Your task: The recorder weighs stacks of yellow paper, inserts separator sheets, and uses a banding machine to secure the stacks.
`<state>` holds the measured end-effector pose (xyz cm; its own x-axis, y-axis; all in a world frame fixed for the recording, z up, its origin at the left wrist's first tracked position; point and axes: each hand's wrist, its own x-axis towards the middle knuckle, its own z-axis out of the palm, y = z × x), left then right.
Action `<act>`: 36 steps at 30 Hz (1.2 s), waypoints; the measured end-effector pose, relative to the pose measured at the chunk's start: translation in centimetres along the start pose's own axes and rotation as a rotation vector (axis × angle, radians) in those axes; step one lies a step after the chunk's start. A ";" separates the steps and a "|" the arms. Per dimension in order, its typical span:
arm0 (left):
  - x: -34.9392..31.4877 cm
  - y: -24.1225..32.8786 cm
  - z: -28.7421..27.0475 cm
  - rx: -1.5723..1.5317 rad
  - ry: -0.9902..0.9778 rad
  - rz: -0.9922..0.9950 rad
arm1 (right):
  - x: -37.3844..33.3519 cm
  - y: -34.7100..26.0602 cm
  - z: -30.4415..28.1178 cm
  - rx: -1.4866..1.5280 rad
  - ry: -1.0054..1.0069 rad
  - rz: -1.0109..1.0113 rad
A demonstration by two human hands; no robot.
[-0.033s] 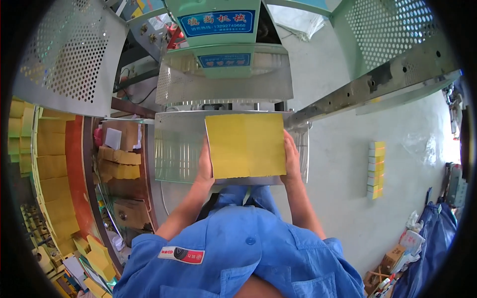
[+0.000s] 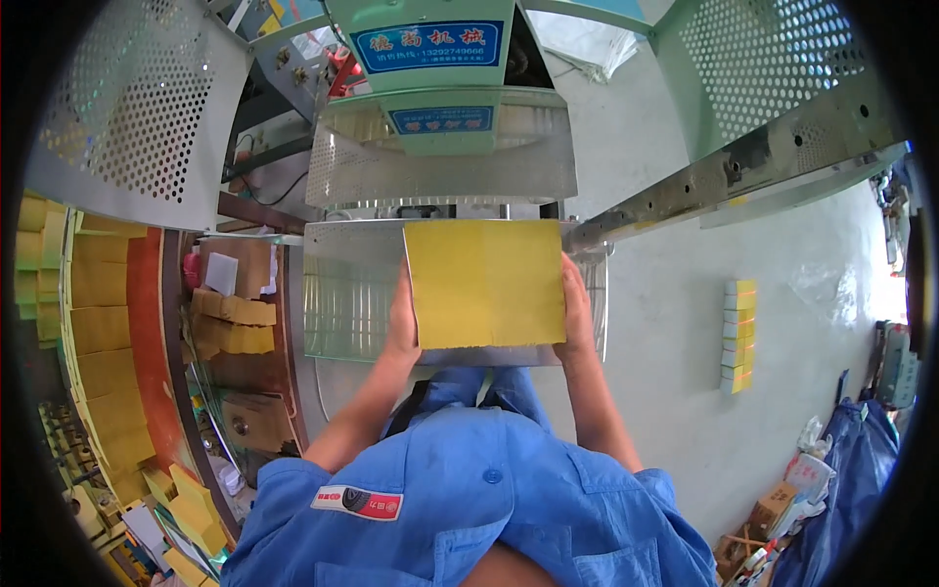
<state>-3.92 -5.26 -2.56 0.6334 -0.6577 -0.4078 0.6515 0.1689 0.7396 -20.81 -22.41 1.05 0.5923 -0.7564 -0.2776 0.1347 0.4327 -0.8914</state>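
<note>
Between my two hands is a yellow paper stack (image 2: 489,284), nearly square on top, with a thin white edge along its left side and a slightly rough near edge. My left hand (image 2: 402,315) is closed against its left side, the fingers partly hidden by the stack. On the opposite side my right hand (image 2: 576,305) grips the right edge, with its fingers pointing forward. The stack is held level over a metal machine table (image 2: 352,293) and covers the middle of it. How thick the stack is cannot be seen from above.
Beyond the table stands a green machine (image 2: 421,15) with a clear guard (image 2: 440,161). A metal rail (image 2: 734,166) runs off to the right. Small yellow-and-white bundles (image 2: 739,338) line the floor at right. Shelves at left hold yellow sheets (image 2: 103,323) and torn cardboard (image 2: 235,323).
The yellow stack has shifted very slightly away from me, both hands still on its sides. Nothing else has visibly moved.
</note>
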 end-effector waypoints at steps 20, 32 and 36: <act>9.0 5.5 3.4 0.121 -0.075 0.065 | 10.6 -0.1 1.3 0.079 0.100 -0.004; 9.6 4.2 3.2 0.187 -0.136 0.052 | 10.3 0.1 0.8 0.104 0.007 -0.086; 9.9 4.4 3.9 0.186 -0.205 0.059 | 10.0 -0.8 1.1 0.110 -0.015 -0.059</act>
<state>3.54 -13.92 -1.26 0.5579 -0.7886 -0.2586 0.5161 0.0856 0.8522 -14.15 -29.77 -0.61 0.5927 -0.7749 -0.2194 0.2554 0.4392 -0.8613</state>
